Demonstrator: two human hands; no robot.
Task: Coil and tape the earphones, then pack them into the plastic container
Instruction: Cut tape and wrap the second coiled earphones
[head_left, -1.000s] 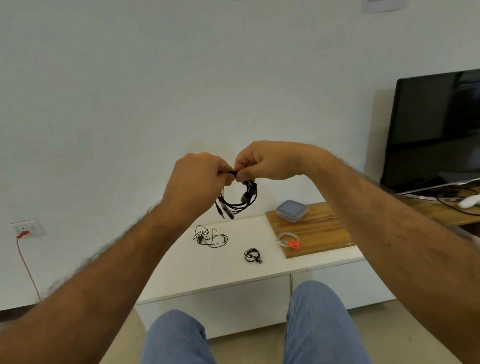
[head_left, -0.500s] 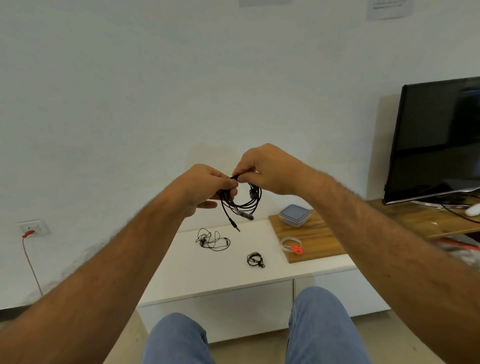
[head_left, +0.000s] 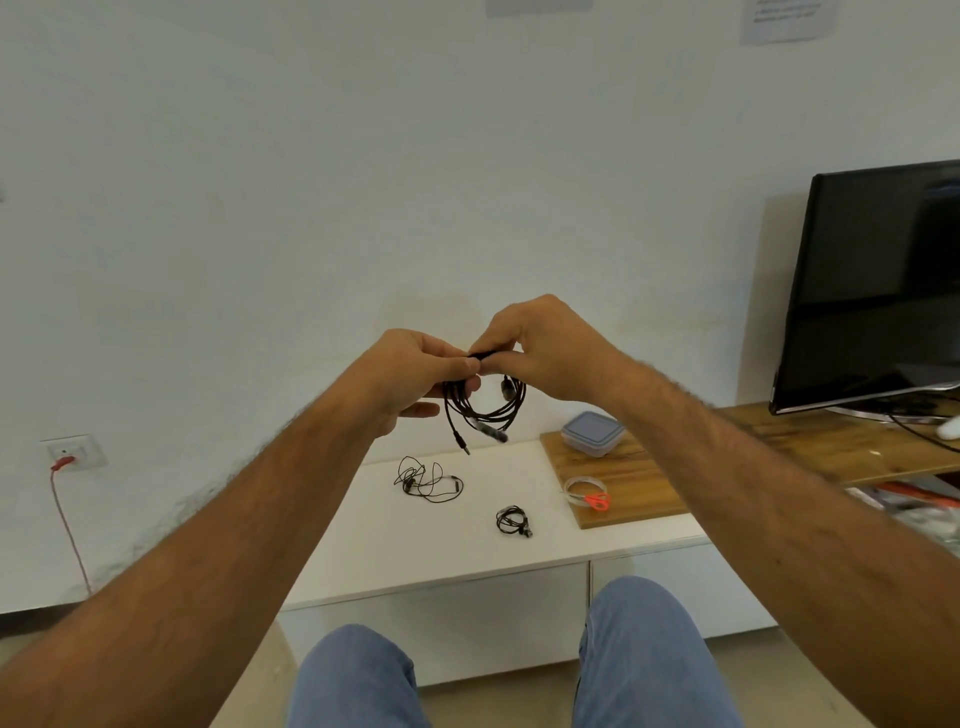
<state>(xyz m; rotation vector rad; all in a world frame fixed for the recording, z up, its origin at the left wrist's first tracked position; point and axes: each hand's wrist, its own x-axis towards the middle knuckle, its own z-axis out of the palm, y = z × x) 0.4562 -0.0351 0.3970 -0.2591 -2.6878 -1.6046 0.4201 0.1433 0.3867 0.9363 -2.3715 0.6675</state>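
A black coiled earphone (head_left: 485, 410) hangs in the air above the white cabinet (head_left: 467, 551). My left hand (head_left: 415, 371) pinches the top of the coil, and my right hand (head_left: 540, 348) pinches the same spot from the right. The jack plug dangles below the loop. A loose tangled earphone (head_left: 427, 479) lies on the cabinet top. A small coiled earphone (head_left: 513, 520) lies to its right. The closed plastic container (head_left: 592, 434) stands on a wooden board (head_left: 639, 488). A tape roll (head_left: 584, 488) with red-handled scissors (head_left: 596, 501) lies on the board's front part.
A black TV (head_left: 878, 291) stands on the wooden shelf at the right, with cables under it. A wall socket (head_left: 72, 453) with a red cord is at the left. My knees in blue jeans (head_left: 639, 654) are at the bottom, before the cabinet.
Both hands with the coil have shifted slightly lower and rightward in view. The coil hangs rounder, the plug now pointing down. The camera tilted up a little.
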